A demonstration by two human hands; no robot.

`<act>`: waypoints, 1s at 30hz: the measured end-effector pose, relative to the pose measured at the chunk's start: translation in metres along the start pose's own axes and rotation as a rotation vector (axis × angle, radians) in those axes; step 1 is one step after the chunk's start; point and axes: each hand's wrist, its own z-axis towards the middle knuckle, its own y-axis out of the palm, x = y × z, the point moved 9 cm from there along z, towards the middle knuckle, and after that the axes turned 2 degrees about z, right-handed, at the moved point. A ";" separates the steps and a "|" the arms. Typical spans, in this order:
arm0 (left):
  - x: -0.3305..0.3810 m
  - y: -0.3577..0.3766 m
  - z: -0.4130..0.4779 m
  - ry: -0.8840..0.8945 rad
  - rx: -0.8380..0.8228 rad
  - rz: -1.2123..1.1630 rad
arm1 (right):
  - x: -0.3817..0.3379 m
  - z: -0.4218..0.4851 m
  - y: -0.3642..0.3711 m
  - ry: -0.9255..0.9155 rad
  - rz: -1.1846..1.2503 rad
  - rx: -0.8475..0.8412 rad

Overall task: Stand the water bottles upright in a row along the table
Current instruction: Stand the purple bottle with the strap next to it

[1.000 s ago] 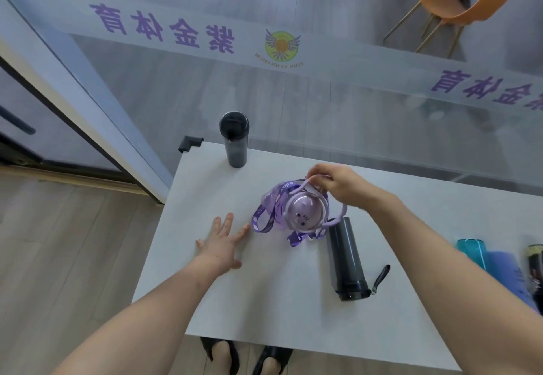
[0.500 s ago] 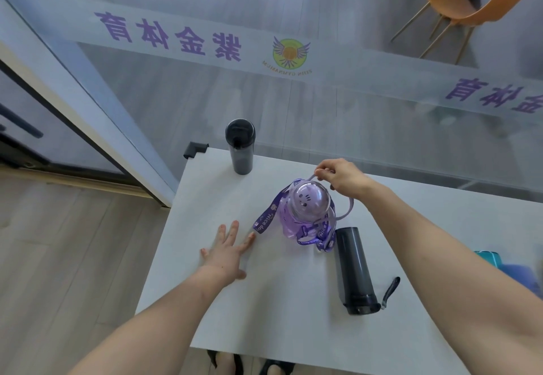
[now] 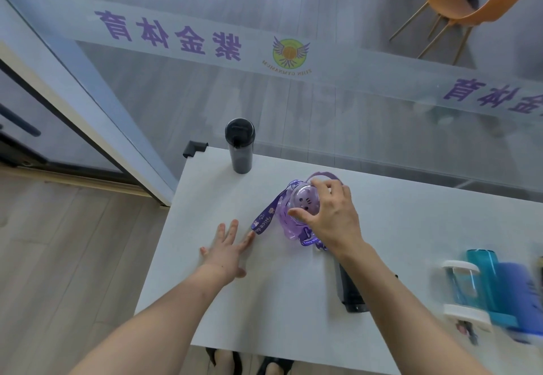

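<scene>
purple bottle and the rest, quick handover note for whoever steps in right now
Right hand: gripping the lid of the purple bottle from above, mid-table; its strap trails on the table.
Left hand: flat on the table, empty, fingertips beside the strap end.
Done: black bottle stands upright at the far left corner.
Left: let go of the purple bottle in line with it; dark bottle lies on its side under the right forearm; blurred blue bottles lie at the right edge.
</scene>
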 end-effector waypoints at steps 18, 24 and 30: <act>0.000 0.001 -0.001 -0.009 0.025 0.005 | 0.005 -0.021 0.028 -0.183 0.075 0.000; 0.001 0.000 -0.001 -0.005 0.018 0.003 | 0.007 0.013 0.033 -0.213 0.059 0.038; 0.000 0.001 0.000 -0.002 0.005 -0.002 | 0.002 0.052 0.036 -0.204 0.034 0.057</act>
